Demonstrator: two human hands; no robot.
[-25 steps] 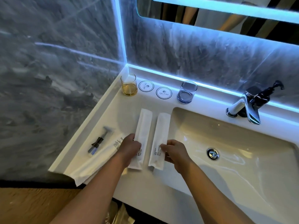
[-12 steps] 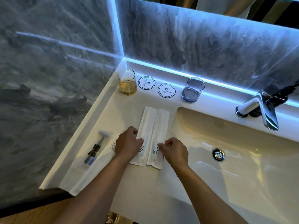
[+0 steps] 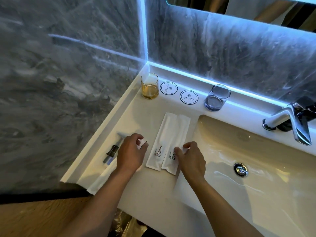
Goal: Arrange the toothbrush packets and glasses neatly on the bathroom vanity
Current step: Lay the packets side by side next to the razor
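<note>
Two white toothbrush packets lie side by side and touching on the white vanity (image 3: 130,115), the left packet (image 3: 161,141) and the right packet (image 3: 179,139), both printed "BRUSHING TEETH". My right hand (image 3: 191,159) rests with its fingertips on the near end of the right packet. My left hand (image 3: 130,151) hovers just left of the left packet, over a third white packet (image 3: 100,181), fingers loosely curled. An amber glass (image 3: 149,86) stands in the back corner. A blue glass (image 3: 217,97) stands further right. Two round coasters (image 3: 168,88) (image 3: 189,97) lie between them.
A razor (image 3: 112,148) lies along the vanity's left edge. The sink basin (image 3: 256,159) with its drain (image 3: 240,169) fills the right side. A chrome tap (image 3: 289,124) stands behind it. Marble walls close the left and back.
The two packets have been pushed together and now touch. My left hand has let go of the left packet and shifted leftwards. My right hand's fingers have loosened.
</note>
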